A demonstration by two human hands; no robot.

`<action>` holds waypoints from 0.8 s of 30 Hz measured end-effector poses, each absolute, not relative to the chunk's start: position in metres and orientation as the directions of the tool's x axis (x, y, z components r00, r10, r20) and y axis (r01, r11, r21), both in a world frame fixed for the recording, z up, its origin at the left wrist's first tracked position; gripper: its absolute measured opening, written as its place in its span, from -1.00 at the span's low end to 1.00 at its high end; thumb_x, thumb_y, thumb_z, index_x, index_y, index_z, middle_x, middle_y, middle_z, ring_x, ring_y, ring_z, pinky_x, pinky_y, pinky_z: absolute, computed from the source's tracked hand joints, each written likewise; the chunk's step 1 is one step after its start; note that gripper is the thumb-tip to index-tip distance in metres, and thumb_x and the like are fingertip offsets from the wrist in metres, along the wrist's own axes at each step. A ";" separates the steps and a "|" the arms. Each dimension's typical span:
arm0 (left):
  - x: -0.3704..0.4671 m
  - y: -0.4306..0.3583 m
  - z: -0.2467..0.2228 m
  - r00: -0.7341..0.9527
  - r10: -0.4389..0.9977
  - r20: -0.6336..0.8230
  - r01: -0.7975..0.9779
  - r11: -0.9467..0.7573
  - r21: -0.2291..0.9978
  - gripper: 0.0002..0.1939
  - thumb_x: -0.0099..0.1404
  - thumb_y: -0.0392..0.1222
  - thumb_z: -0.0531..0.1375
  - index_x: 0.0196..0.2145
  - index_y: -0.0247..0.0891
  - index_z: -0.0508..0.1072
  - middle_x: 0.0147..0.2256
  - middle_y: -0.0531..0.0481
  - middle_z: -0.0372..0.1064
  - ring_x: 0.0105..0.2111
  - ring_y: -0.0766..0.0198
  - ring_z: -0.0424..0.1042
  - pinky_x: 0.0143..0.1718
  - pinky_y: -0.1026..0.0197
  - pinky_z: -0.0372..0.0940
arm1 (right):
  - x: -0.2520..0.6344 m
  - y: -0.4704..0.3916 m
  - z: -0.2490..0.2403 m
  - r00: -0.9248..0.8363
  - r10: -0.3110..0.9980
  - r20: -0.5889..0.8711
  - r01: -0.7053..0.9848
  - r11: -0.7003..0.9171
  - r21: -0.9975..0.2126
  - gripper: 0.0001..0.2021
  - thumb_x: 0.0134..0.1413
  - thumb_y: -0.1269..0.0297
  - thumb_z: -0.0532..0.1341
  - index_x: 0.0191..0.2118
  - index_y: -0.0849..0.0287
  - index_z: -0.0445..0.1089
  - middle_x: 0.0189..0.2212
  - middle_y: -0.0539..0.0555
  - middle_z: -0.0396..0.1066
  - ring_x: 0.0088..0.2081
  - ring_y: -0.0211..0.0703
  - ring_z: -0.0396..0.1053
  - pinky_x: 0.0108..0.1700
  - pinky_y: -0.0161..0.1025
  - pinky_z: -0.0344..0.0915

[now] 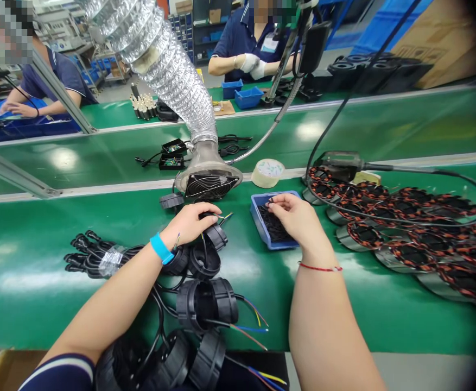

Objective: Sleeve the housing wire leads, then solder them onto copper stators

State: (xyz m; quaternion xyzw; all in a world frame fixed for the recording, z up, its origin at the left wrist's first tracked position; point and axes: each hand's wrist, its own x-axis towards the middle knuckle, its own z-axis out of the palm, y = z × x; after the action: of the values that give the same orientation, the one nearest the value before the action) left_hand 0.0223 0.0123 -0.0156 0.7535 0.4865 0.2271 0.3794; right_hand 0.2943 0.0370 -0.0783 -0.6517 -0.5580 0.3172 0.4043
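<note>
My left hand (191, 221) pinches the end of a black cable whose thin coloured wires (227, 216) stick out past the fingertips. Just below those fingers sits a black round plastic housing (216, 237), partly covered by the hand. My right hand (297, 216) is over a blue bin (265, 238) full of small black parts (276, 227). Its thumb and forefinger are closed on one small black piece (268, 203), too small to identify exactly. More black housings (207, 301) with cables and bare-ended wires lie between my forearms, some at the table's front edge.
A fan (209, 186) under a silver duct (181, 70) stands beyond my left hand. Tape (267, 172) lies behind the bin. Wound stator rings (412, 255) fill the right side, with a black cord looping above. Bundled cables (99, 258) lie left. Two people work across the bench.
</note>
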 end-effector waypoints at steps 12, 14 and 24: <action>0.025 0.014 -0.018 0.367 0.930 0.014 0.504 -0.211 0.837 -0.74 0.26 -0.15 0.12 -0.20 -0.32 0.54 -0.18 -0.06 0.52 -0.19 0.22 0.44 -0.15 0.24 0.27 | 0.268 0.022 -0.053 0.153 0.969 0.193 0.560 0.076 -0.825 -0.85 -0.03 0.21 0.21 -0.34 0.15 0.42 -0.43 0.07 0.50 -0.41 -0.16 0.42 -0.28 -0.19 0.36; 0.026 0.015 -0.019 0.357 0.934 0.011 0.484 -0.195 0.853 -0.75 0.24 -0.13 0.14 -0.27 -0.34 0.53 -0.26 -0.05 0.51 -0.26 0.25 0.41 -0.20 0.25 0.26 | 0.251 0.013 -0.045 0.039 0.958 0.285 0.533 0.221 -0.816 -0.85 0.04 0.21 0.19 -0.29 0.14 0.42 -0.39 0.06 0.51 -0.39 -0.18 0.44 -0.27 -0.22 0.37; 0.030 0.015 -0.022 0.327 0.945 -0.012 0.423 -0.135 0.896 -0.80 0.19 -0.14 0.15 -0.44 -0.33 0.45 -0.48 0.07 0.36 -0.44 0.36 0.27 -0.37 0.31 0.17 | 0.220 -0.002 -0.034 -0.198 0.800 0.567 0.643 0.543 -0.540 -0.90 0.12 0.38 0.14 -0.29 0.13 0.42 -0.33 0.07 0.53 -0.31 -0.14 0.47 -0.21 -0.20 0.39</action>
State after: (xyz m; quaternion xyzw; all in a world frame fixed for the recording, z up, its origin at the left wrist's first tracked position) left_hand 0.0300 0.0150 -0.0216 0.6902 0.4956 0.3016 0.4325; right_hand 0.2196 -0.0020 -0.0343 -0.4692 -0.7686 0.0921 0.4250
